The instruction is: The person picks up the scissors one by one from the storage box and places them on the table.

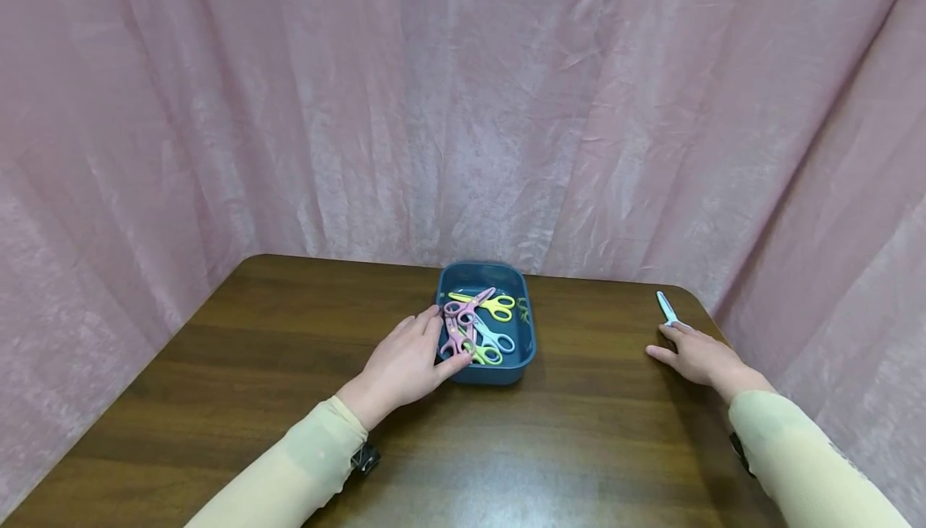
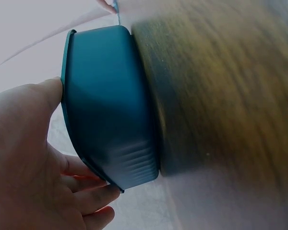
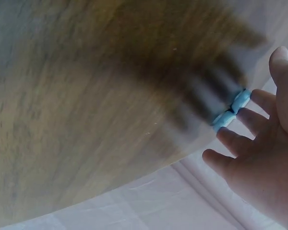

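My left hand (image 1: 407,361) rests at the left and near rim of a dark blue plastic bin (image 1: 489,375), fingers extended and thumb apart. In the left wrist view its fingertips and thumb touch the bin's rim (image 2: 64,91). Inside the bin lies a pile of small scissors: yellow scissors (image 1: 505,303), pink scissors (image 1: 457,341) and light blue scissors (image 1: 499,341) among them. Far to the right, my right hand (image 1: 707,361) reaches over another pair of light blue scissors (image 1: 664,306), blades pointing away. Its outstretched fingertips touch their handle loops (image 3: 241,99).
The brown wooden table (image 1: 239,367) carries the bin near its back edge, with the lone scissors near the right back corner. Pink curtains (image 1: 463,110) hang behind and along both sides.
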The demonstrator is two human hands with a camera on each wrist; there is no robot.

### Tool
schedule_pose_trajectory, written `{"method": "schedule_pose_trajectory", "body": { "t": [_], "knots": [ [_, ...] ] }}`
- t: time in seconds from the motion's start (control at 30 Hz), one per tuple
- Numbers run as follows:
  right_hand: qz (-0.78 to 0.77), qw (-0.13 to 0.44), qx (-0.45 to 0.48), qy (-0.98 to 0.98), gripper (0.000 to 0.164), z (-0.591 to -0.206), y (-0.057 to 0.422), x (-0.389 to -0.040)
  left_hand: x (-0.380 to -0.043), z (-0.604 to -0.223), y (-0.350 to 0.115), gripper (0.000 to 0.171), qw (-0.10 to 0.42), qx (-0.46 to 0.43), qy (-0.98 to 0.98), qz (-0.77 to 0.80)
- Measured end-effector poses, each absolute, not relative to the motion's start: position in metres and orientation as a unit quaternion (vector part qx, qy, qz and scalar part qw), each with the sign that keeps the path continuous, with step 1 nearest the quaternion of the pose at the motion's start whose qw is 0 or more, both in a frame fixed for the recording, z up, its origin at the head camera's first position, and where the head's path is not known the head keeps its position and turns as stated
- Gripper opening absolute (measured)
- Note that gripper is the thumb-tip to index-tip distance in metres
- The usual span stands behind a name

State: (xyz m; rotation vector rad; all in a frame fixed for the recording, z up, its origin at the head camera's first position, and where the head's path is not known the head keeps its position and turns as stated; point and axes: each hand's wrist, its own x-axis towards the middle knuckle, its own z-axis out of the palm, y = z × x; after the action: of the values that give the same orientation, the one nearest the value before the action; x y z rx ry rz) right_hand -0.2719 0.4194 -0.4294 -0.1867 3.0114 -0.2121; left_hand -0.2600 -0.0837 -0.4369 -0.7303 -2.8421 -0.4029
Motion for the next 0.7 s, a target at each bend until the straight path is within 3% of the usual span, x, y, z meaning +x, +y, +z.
{"method": "schedule_pose_trajectory", "body": {
  "t": [0.5,0.7],
  "knots": [
    [-0.094,0.046,-0.062,0.993,0.081,-0.436,0.432,-0.275,-0.261,-0.434,-0.079,0.097,0.088,-0.246,-0.957,-0.128],
    [-0.080,0.016,-0.084,0.993,0.080,-0.426,0.412,-0.279,-0.259,-0.437,-0.082,0.098,0.082,-0.236,-0.959,-0.130]
  ]
}}
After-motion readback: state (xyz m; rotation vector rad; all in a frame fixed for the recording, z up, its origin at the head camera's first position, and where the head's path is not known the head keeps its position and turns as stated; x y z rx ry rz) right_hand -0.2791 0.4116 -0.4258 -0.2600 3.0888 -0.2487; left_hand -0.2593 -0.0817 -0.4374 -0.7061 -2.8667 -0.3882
